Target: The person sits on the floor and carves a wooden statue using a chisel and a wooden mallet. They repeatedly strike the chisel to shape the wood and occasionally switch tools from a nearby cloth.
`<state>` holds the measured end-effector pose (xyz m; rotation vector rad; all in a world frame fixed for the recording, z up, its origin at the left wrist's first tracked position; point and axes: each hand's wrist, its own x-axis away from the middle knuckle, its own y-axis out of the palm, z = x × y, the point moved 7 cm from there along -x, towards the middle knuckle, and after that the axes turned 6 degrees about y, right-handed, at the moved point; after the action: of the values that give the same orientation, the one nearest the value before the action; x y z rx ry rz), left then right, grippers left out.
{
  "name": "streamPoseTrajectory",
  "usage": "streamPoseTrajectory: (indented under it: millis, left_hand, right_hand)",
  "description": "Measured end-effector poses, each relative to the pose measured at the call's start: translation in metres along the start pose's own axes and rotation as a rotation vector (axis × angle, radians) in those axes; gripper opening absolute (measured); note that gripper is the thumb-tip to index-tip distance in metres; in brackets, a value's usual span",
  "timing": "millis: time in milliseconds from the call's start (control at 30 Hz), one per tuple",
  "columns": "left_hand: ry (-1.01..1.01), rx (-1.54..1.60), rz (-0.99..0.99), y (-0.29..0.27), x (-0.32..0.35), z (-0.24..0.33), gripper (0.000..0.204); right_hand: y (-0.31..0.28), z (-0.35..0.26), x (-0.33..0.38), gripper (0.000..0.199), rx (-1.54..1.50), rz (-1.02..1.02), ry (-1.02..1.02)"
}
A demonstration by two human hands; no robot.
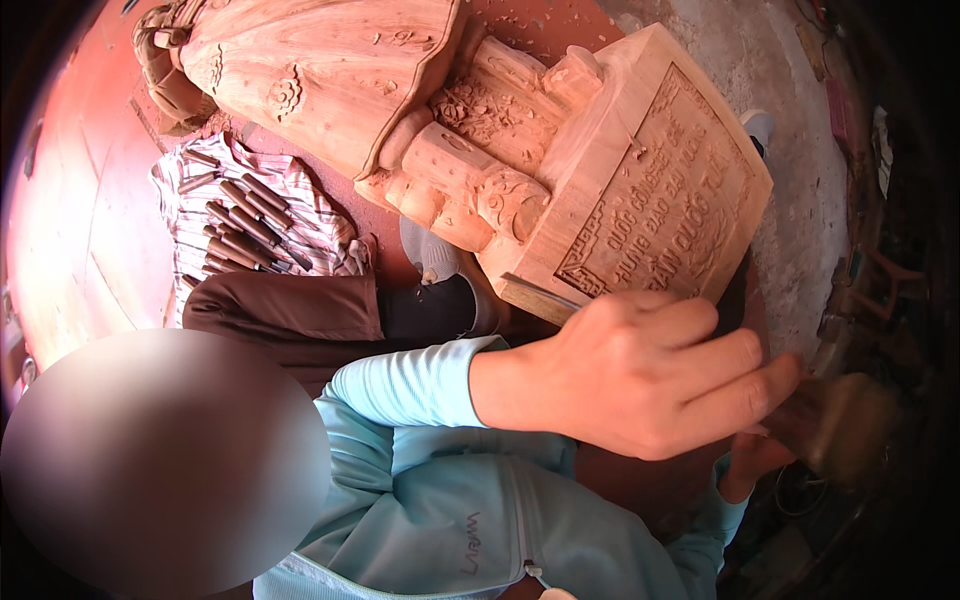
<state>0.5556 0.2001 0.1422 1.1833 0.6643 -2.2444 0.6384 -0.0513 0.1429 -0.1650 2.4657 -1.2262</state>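
A large carved wooden statue [330, 80] lies on its side, its square base with a carved panel [660, 190] facing me. My left hand [640, 375], in a light blue sleeve, is closed around a chisel [540, 296] whose blade rests against the lower edge of the base. My right hand [752, 462] shows only partly at the lower right. It grips a blurred wooden mallet [840, 425] just to the right of my left hand.
Several wood-handled chisels [245, 222] lie on a striped cloth [320, 225] on the red floor [80, 220] to the left. My leg in brown trousers [290, 310] with a grey shoe [430, 255] rests beside the statue. Rough concrete floor [800, 130] and clutter lie to the right.
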Motion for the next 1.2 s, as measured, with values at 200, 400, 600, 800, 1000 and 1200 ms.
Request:
streamPoseTrajectory:
  millis: [200, 400, 600, 800, 1000, 1200]
  left_hand:
    - [-0.547, -0.265, -0.527, -0.008, 0.053, -0.011, 0.034]
    - [-0.672, -0.341, -0.636, -0.020, 0.102, -0.028, 0.032]
    - [-0.660, 0.074, -0.559, -0.026, 0.090, -0.031, 0.030]
    - [-0.875, 0.244, -0.521, -0.060, 0.098, -0.008, 0.028]
    - [-0.831, -0.385, 0.319, -0.253, 0.110, 0.023, 0.024]
    - [-0.531, -1.009, 0.578, -0.415, 0.153, 0.114, 0.020]
  right_hand:
    - [0.027, -0.019, 0.006, 0.022, 0.168, -0.242, -0.060]
    - [0.055, -0.033, 0.013, 0.022, -0.064, -0.313, -0.011]
    - [0.063, -0.004, 0.030, 0.032, -0.300, -0.398, 0.165]
    - [0.089, -0.008, 0.020, 0.030, -0.441, -0.562, 0.269]
    - [0.136, -0.017, 0.002, 0.032, -0.698, -0.712, 0.472]
    - [0.147, -0.007, 0.001, 0.040, -0.742, -0.812, 0.607]
